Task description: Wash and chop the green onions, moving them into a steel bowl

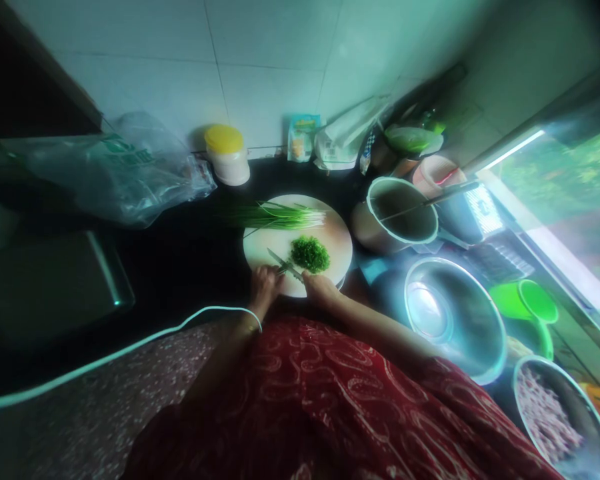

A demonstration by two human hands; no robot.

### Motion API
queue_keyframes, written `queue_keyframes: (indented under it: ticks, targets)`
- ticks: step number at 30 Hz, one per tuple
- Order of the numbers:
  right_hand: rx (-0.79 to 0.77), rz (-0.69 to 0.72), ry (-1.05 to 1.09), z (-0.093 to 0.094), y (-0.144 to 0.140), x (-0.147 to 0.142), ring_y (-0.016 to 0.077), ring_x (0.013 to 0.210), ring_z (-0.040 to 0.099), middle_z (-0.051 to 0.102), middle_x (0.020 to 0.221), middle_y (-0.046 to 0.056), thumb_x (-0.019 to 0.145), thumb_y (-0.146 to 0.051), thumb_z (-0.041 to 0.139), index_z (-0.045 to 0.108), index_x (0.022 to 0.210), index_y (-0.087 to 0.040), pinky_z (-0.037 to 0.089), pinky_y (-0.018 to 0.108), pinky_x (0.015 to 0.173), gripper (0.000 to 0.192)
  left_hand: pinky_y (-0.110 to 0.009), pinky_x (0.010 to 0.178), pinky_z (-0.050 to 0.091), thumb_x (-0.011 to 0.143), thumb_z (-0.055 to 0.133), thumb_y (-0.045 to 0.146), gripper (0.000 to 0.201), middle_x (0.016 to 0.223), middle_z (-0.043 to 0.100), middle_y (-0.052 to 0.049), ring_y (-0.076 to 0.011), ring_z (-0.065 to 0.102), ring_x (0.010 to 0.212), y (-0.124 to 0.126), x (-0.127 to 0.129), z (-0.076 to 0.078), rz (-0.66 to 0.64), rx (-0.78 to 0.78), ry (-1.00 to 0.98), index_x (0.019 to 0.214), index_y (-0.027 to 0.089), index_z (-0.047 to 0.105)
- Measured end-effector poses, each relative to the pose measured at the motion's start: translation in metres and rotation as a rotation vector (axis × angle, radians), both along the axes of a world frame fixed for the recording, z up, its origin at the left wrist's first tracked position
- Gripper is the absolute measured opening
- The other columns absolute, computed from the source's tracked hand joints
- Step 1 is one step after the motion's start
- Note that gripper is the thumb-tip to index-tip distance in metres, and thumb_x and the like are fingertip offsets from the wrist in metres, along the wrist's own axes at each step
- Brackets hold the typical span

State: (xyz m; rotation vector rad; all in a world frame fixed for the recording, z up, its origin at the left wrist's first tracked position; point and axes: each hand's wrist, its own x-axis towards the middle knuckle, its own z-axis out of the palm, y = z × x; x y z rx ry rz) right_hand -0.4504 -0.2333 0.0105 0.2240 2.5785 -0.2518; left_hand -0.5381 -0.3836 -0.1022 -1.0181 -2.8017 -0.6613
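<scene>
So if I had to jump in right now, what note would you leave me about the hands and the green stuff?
Left hand: closed on the handle of the knife, blade lying across the round cutting board.
Right hand: at the board's near edge, by the blade tip; I cannot tell if it grips anything.
Done: a pile of chopped greens sits mid-board.
Left: a bundle of whole green stalks lies uncut along the board's far side.
Nearby: an empty steel bowl to the right.
</scene>
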Motion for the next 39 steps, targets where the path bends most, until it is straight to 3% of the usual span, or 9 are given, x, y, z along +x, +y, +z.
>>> queue_keyframes:
  ticks: [14,19,23,28,34,39]
  targets:
    - [0.018,0.022,-0.034,-0.015,-0.012,-0.005,0.0252,0.095,0.068,0.070,0.097,0.014,0.090,-0.015,0.041,0.047,0.123,-0.014,0.049,0.030,0.076,0.033,-0.038,0.077,0.043,0.092,0.041,0.017,0.028,0.086,0.065,-0.012,-0.0262,0.057,0.085,-0.002,-0.003,0.000,-0.047,-0.050,-0.014,0.088,0.016,0.069]
    - [-0.024,-0.033,0.029,-0.007,0.000,0.002,0.0254,0.087,0.068,0.070,0.093,0.013,0.093,-0.018,0.034,0.050,0.121,-0.014,0.049,0.032,0.073,0.033,-0.039,0.073,0.041,0.090,0.044,0.021,0.025,0.083,0.064,-0.013,-0.0280,0.057,0.084,-0.009,-0.025,-0.003,0.053,-0.079,-0.023,0.082,0.016,0.068]
    - [0.000,-0.111,0.055,0.002,0.013,0.013,0.0249,0.090,0.067,0.069,0.094,0.015,0.094,-0.016,0.028,0.050,0.122,-0.011,0.048,0.033,0.078,0.036,-0.039,0.073,0.041,0.089,0.045,0.022,0.025,0.080,0.063,-0.012,-0.0274,0.057,0.082,0.012,-0.041,-0.001,0.091,-0.064,-0.052,0.078,0.016,0.067]
    - [0.013,-0.150,0.029,0.003,0.021,0.022,0.0242,0.089,0.067,0.070,0.097,0.014,0.094,-0.017,0.027,0.050,0.121,-0.012,0.048,0.033,0.076,0.036,-0.037,0.073,0.040,0.091,0.043,0.018,0.028,0.079,0.063,-0.011,-0.0250,0.055,0.081,0.037,-0.023,0.005,0.021,-0.065,-0.095,0.078,0.018,0.068]
    - [0.025,-0.159,0.018,0.000,0.016,0.019,0.0242,0.092,0.068,0.071,0.098,0.013,0.093,-0.017,0.031,0.051,0.120,-0.015,0.049,0.031,0.075,0.033,-0.037,0.074,0.040,0.091,0.050,0.027,0.022,0.094,0.063,-0.013,-0.0279,0.054,0.090,0.026,-0.003,0.008,-0.041,-0.063,-0.026,0.101,0.018,0.067]
    - [0.028,-0.142,0.014,0.001,0.013,0.011,0.0266,0.095,0.068,0.071,0.098,0.015,0.091,-0.016,0.032,0.050,0.124,-0.014,0.050,0.036,0.080,0.038,-0.038,0.076,0.040,0.094,0.044,0.022,0.025,0.087,0.064,-0.012,-0.0266,0.056,0.087,0.026,-0.008,0.002,-0.076,-0.056,-0.019,0.090,0.019,0.069]
